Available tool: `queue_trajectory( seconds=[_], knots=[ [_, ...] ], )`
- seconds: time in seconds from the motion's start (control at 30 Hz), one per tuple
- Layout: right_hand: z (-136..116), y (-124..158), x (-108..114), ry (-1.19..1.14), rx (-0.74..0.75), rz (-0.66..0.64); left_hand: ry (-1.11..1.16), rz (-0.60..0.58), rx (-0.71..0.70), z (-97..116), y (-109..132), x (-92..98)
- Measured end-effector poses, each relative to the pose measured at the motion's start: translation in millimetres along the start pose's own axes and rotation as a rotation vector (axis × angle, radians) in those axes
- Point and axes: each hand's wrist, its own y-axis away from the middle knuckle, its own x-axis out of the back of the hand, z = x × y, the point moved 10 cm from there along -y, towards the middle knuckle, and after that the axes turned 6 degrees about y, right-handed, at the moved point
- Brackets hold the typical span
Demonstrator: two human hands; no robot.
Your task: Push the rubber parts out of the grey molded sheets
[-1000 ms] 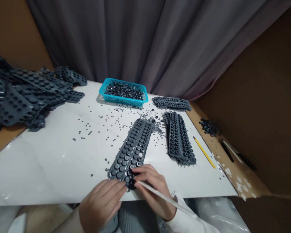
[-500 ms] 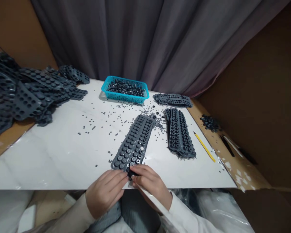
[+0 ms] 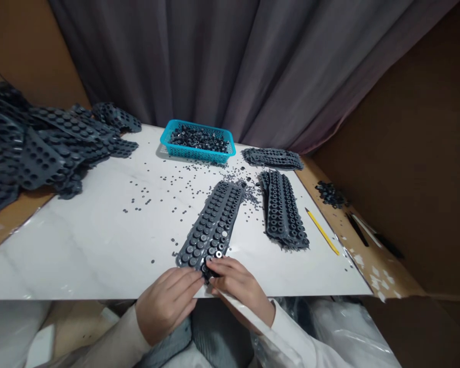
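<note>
A dark grey rubber sheet (image 3: 210, 225) with rows of round raised studs lies slanted on the white table, its near end at the front edge. My left hand (image 3: 172, 301) is closed on the sheet's near left corner, fingertips pressed together. My right hand (image 3: 241, 286) is closed in a pinch at the near right corner, its fingertips touching the studs. From under its fingers a long white strip (image 3: 249, 314) runs back along the wrist; what it is made of I cannot tell. One stud on the right side has a white top. Both thumbs are mostly hidden.
A blue basket (image 3: 199, 153) of small dark pieces stands at the back. Stacked studded sheets (image 3: 283, 209) lie to the right, beside a yellow pencil-like stick (image 3: 324, 232). A large heap of sheets (image 3: 42, 138) is at the left. Small dark discs are scattered across the table.
My right hand has shifted very slightly, its fingertips still at the sheet's near end. The left hand and the sheet stay almost in place.
</note>
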Motion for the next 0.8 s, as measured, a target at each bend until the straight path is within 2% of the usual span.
queue_trajectory(
  seconds=[0.17,0.3,0.6,0.8],
  knots=[
    [-15,0,-1,0.218,0.158,0.05,0.001,0.005,0.009,0,-4,3.4],
    [-22,-1,-7,0.329,0.241,0.011,0.018,0.004,0.021,-1,-4,4.3],
    [-18,-1,-6,0.353,0.192,0.045,0.045,-0.006,0.047,-5,-1,-1.5],
    [-20,-4,-3,0.365,0.183,0.047,0.049,0.01,0.053,-5,-2,1.0]
  ],
)
